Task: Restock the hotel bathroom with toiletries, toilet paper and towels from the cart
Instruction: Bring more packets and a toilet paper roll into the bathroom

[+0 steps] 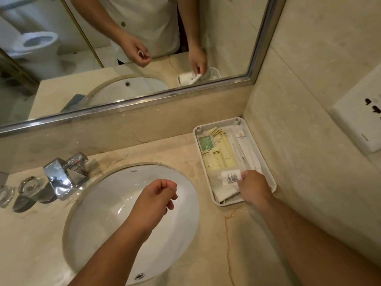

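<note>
Head view: a sachet (pixel 231 177) is pinched by the right hand (pixel 255 187), likely for placement in the tray (pixel 227 203); the curled left hand's (pixel 157 200) contents cannot be told.

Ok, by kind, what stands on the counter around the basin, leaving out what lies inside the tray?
Glasses: 2
Tap: 1
Tray: 1
Total: 4
</note>
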